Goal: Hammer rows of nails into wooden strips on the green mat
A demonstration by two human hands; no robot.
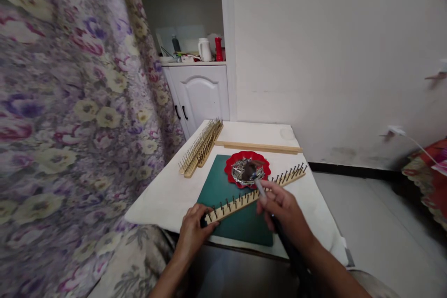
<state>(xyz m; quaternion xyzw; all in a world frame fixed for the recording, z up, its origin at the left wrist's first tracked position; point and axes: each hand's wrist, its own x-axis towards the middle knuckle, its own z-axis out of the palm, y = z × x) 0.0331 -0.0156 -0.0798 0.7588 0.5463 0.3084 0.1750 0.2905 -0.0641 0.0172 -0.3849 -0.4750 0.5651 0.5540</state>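
Observation:
My left hand (195, 224) grips the near left end of a wooden strip (226, 213), thumb in front and fingers behind. Dark nails stand in rows along the strip, which lies slantwise over a green mat (214, 181). In my right hand (283, 206) is a hammer (260, 187) with a silver shaft and a black handle. Its dark, blurred head is in front of a red scalloped dish (229, 165) of loose silver nails (239, 171). That hand is just above the strip, right of its middle, and hides part of it.
More nail-studded strips (202, 149) lie at the table's far left. Plain wooden strips (260, 147) cross the back of the white-covered table (164, 195). A floral curtain (87, 125) hangs at left; a white cabinet (202, 93) and a wall (314, 65) stand behind.

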